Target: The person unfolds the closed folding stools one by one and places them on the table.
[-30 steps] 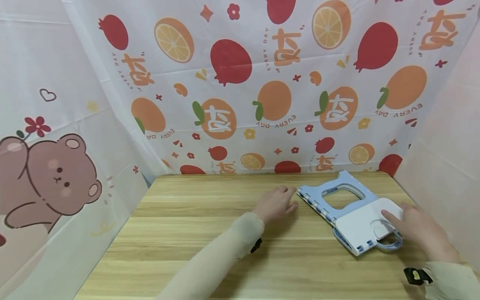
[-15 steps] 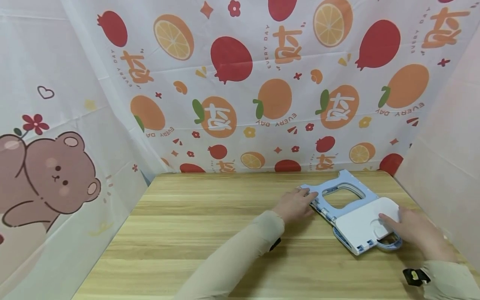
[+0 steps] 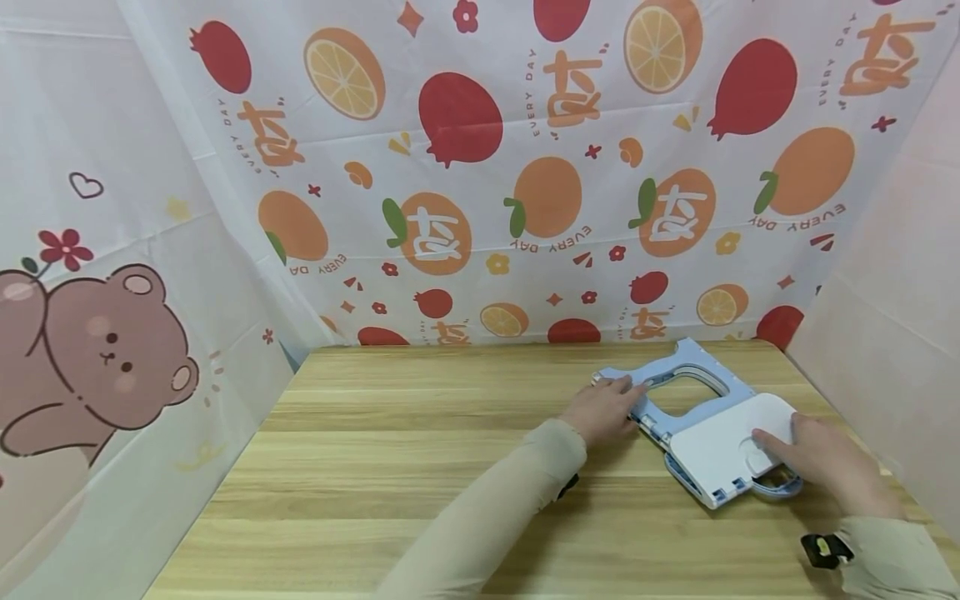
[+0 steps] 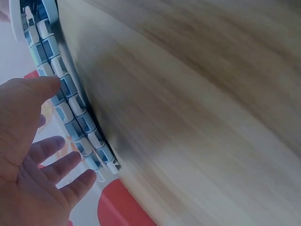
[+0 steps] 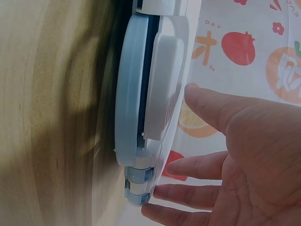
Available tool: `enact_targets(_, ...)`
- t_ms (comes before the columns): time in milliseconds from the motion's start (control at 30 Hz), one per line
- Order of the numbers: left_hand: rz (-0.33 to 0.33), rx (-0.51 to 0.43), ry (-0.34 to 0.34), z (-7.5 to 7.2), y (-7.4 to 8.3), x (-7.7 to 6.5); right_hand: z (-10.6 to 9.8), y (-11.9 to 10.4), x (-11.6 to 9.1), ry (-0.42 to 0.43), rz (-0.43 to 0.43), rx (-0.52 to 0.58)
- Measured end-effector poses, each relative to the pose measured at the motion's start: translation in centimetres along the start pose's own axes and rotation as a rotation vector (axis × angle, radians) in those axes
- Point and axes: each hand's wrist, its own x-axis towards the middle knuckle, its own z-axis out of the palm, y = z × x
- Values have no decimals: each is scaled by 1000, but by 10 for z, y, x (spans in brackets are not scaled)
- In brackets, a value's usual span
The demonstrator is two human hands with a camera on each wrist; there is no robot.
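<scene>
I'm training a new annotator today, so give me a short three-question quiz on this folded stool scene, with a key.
1. True or false: the left hand rests on the light blue end of the folded blue-and-white plastic stool.
2. Which surface does the folded stool lie on? A) the light wooden table B) the fruit-print cloth backdrop C) a metal tray
3. Fill in: the right hand lies with straight fingers on the stool's ____ panel.

Key: 1 true; 2 A; 3 white.
</scene>
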Motion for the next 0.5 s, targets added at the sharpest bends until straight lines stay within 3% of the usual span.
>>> enact_targets(233,3,17,-16,1,3,4,2,0,3,45,-24,-16)
enact_targets(500,12,52,6,7,4,5,4,2,3,29,-6,-21)
